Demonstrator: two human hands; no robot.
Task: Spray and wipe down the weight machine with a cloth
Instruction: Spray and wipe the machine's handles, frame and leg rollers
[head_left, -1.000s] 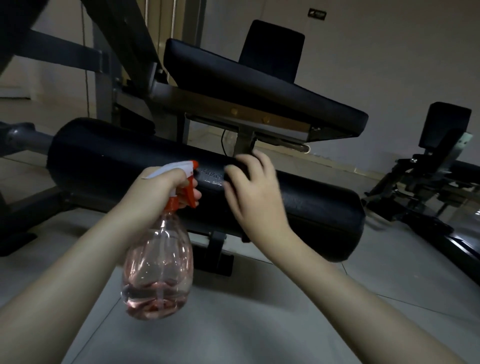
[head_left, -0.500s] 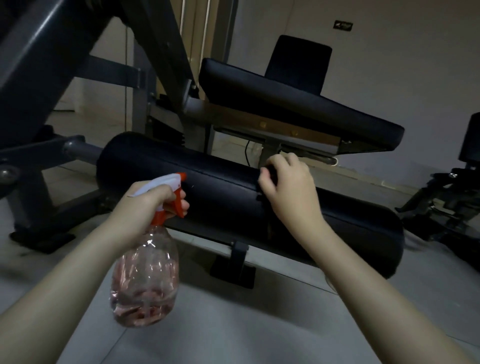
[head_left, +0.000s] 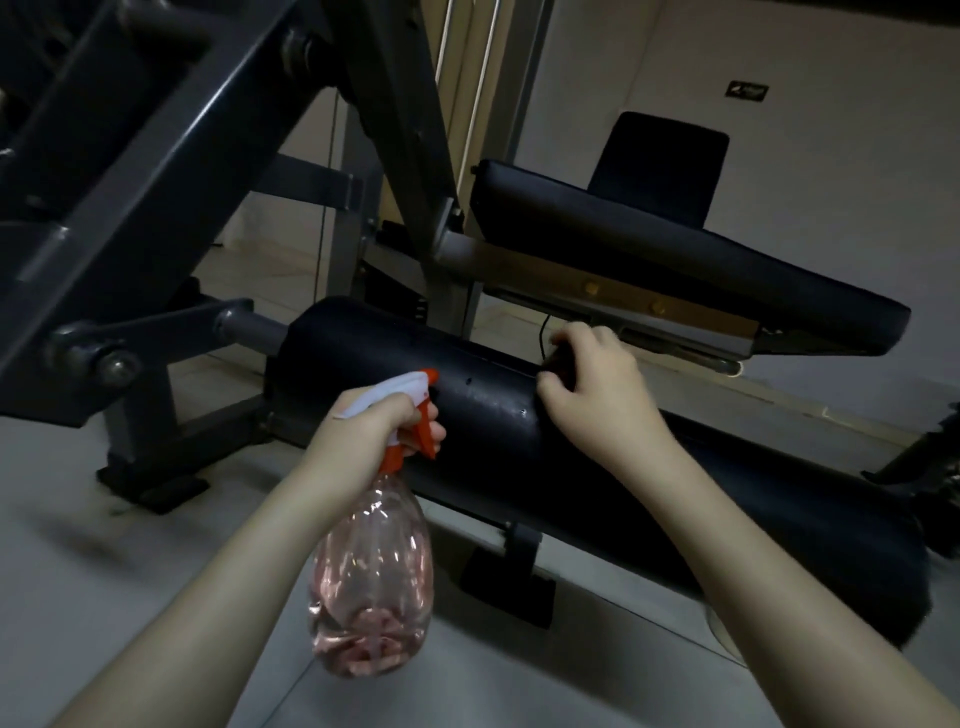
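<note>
Pink bottle (head_left: 371, 577) hangs below left hand (head_left: 363, 431) grip; right hand (head_left: 592, 395) on pad (head_left: 363, 353), grip unclear.

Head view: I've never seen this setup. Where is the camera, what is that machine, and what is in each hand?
The picture comes from a camera worn on a person's head, looking forward and down at their bare arms; there is no robot. The dark thing is a weight machine: a grey frame, a flat black seat pad and, below it, a long black roller. The left hand grips a clear spray bottle of pinkish liquid, nozzle toward the roller. The right hand rests on the roller, fingers curled round what looks like a dark cloth, hard to make out.
</note>
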